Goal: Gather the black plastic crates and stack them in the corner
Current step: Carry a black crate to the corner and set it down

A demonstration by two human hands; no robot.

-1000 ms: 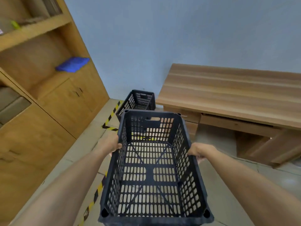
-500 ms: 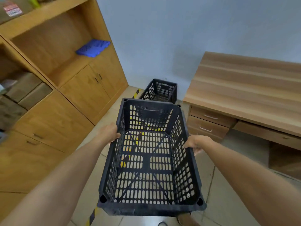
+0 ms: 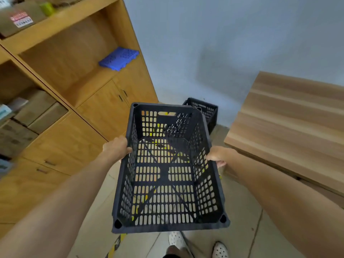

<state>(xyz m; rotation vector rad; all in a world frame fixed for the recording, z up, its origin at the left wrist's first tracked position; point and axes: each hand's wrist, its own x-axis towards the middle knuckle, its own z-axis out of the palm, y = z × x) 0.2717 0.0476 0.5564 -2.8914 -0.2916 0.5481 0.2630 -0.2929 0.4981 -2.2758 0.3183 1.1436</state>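
Carried crate (image 3: 167, 175): black perforated plastic, matt. Second crate (image 3: 206, 112): same plastic. Bench (image 3: 290, 118) and cabinet (image 3: 78, 142): smooth wood-grain finish. Floor (image 3: 240, 218): smooth pale tiles.

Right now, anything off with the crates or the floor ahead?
Nothing stands out. The carried crate is intact and empty, held level by the left hand and right hand. The corner crate sits upright on the floor.
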